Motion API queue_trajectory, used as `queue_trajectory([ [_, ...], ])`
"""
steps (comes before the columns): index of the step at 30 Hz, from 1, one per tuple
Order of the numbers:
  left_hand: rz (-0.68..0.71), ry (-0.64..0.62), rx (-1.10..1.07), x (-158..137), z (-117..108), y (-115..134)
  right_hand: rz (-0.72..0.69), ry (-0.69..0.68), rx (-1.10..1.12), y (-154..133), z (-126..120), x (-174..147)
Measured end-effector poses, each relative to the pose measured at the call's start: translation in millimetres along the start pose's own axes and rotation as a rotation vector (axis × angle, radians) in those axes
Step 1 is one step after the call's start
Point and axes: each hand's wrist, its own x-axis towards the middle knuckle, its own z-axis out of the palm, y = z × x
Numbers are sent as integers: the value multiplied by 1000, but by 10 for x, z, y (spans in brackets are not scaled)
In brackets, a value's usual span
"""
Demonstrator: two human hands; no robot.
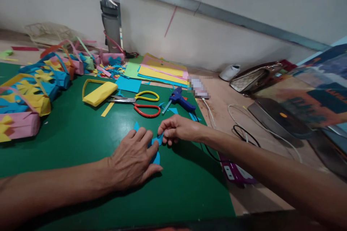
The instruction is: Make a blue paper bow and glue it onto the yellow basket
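Note:
A blue paper cutout with rounded petals, perhaps a flower, lies on the green mat, partly covered by my fingers. My left hand rests palm down over it, fingers bent and pressing it to the mat, thumb stretched out to the side. From the right, my right hand pinches one petal between thumb and fingers. Beyond the hands are scissors with one yellow and one red handle, a blue glue gun with a glue stick, and a small yellow paper bag with a handle.
Several finished-looking paper bags crowd the left side. Paper scraps and coloured sheets lie at the back, near a grey bottle. At right are a phone, cables, a purse and a purple object.

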Motion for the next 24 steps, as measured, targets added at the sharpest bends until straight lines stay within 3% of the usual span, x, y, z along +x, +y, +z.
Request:
queue_trajectory([
  [10,6,4,8,-12,13,-19,38,-90,10,4,-76,58],
  [17,17,10,27,-16,17,-14,18,-37,-24,2,-73,107],
  [24,14,20,44,-14,30,-6,-9,-108,-36,56,-82,181],
])
